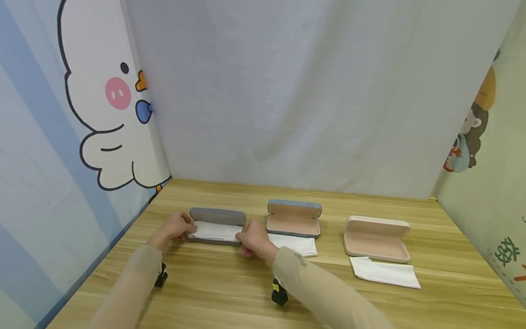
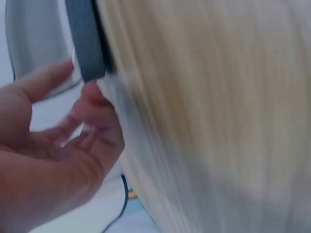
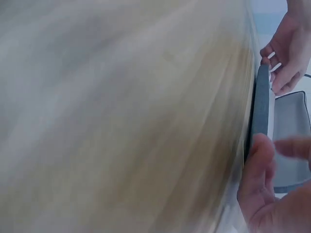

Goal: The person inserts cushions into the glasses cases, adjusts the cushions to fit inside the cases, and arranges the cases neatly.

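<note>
An open grey glasses case [image 1: 215, 241] lies at the left of the table, its lid [image 1: 218, 216] tilted up behind. A folded white cloth [image 1: 218, 231] lies inside its base. My left hand [image 1: 176, 227] grips the case's left end, thumb over the cloth side; in the left wrist view a fingertip [image 2: 95, 92] meets the case's corner [image 2: 87, 43]. At the opposite end my right hand [image 1: 256, 240] holds the case, its fingers curled against the outer wall [image 3: 261, 107] in the right wrist view.
A blue glasses case [image 1: 293, 224] stands open mid-table, with a white cloth [image 1: 297, 245] in front, partly behind my right hand. Farther right is an open cream case [image 1: 376, 244] with another folded cloth [image 1: 386, 273] before it. A grey-white curtain [image 1: 287, 100] hangs behind the table [image 1: 222, 283].
</note>
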A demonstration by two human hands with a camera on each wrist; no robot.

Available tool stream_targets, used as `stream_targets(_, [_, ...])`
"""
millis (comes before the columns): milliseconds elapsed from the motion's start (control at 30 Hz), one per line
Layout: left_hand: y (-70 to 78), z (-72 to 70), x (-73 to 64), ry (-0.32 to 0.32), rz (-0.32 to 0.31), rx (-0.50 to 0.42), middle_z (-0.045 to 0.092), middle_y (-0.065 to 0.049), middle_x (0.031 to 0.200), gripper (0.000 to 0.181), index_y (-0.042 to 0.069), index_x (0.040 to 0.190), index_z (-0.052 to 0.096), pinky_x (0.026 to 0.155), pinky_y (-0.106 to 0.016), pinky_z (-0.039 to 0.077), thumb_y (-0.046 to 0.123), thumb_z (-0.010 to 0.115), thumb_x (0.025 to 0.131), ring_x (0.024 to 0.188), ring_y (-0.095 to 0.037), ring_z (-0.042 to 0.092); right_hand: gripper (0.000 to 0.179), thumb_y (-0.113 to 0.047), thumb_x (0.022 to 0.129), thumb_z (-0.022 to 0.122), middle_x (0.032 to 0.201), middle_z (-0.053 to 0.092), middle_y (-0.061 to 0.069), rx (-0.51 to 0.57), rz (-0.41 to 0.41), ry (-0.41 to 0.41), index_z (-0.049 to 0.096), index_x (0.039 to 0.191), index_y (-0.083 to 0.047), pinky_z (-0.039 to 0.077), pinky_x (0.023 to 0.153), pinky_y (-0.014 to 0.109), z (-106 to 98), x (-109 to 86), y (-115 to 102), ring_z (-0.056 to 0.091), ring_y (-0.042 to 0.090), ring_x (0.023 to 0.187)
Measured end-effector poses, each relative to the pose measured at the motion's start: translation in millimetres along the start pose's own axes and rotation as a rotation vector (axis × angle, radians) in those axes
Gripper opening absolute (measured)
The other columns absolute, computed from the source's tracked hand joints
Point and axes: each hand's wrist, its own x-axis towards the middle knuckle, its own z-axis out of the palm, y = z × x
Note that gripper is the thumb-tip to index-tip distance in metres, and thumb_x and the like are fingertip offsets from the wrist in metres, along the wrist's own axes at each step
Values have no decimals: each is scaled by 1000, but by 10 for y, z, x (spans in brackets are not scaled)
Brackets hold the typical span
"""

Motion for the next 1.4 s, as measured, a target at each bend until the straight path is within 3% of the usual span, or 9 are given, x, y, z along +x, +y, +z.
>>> stream_targets(67, [-26,-88,-40,-97,-13,-52,52,-2,71,57,-1,131,36,51,-24,44,19,68,89,55,-12,47,67,-15,82,74,50,57,7,-38,0,-27,36,133,7,48,31,29,-35,-9,-18,48,12,29])
stream_targets(133, [-52,-171,-79,-190,4,-74,51,-3,72,82,5,147,17,53,-25,45,22,71,87,57,-13,46,95,-18,79,79,57,60,11,-61,-10,-65,16,149,-4,51,34,34,-64,-17,-30,49,15,31])
stream_targets(233, [-94,-250,-127,-300,49,-110,51,-5,74,109,15,153,-8,56,-28,49,16,75,83,61,-15,49,112,-16,76,83,63,62,17,-80,-21,-135,3,154,-14,53,36,38,-88,-30,-36,50,17,34])
stream_targets(300, [-122,-255,-132,-330,85,-111,52,-6,74,117,18,152,-15,56,-30,51,10,77,81,63,-17,53,116,-11,74,83,64,61,18,-81,-36,-164,1,154,-17,54,37,39,-90,-32,-32,51,18,35])
stream_targets(567, [-129,-184,-61,-296,105,-33,52,-7,75,117,11,152,-12,50,-27,49,5,77,76,59,-15,51,108,8,69,81,71,57,20,-36,-56,-169,13,150,-14,53,35,37,-43,13,13,51,18,33])
stream_targets(767, [-120,-160,-48,-311,108,-30,50,-4,68,118,10,152,-15,47,-24,47,2,75,77,54,-13,48,104,9,69,80,66,57,20,-23,-61,-166,16,148,-15,52,33,34,-24,14,30,50,17,32])
stream_targets(1033, [-101,-141,-9,-296,78,-8,47,-4,73,119,6,151,-17,45,-23,44,3,75,76,52,-13,48,96,10,69,79,66,57,20,-12,-86,-180,21,142,-13,50,31,32,-23,18,12,50,16,31])
stream_targets(1233, [-125,-154,-3,-298,85,-19,47,-5,73,120,6,151,-18,45,-23,45,2,75,77,51,-13,48,93,11,68,80,71,56,19,47,-54,-183,25,140,-15,49,31,30,-20,41,6,50,16,32])
stream_targets(1400, [-116,-171,-11,-309,103,-39,46,-5,73,120,5,151,-20,44,-23,45,2,75,77,51,-12,48,102,15,68,77,71,58,21,146,3,-213,20,146,-18,50,32,28,-26,55,6,51,16,34])
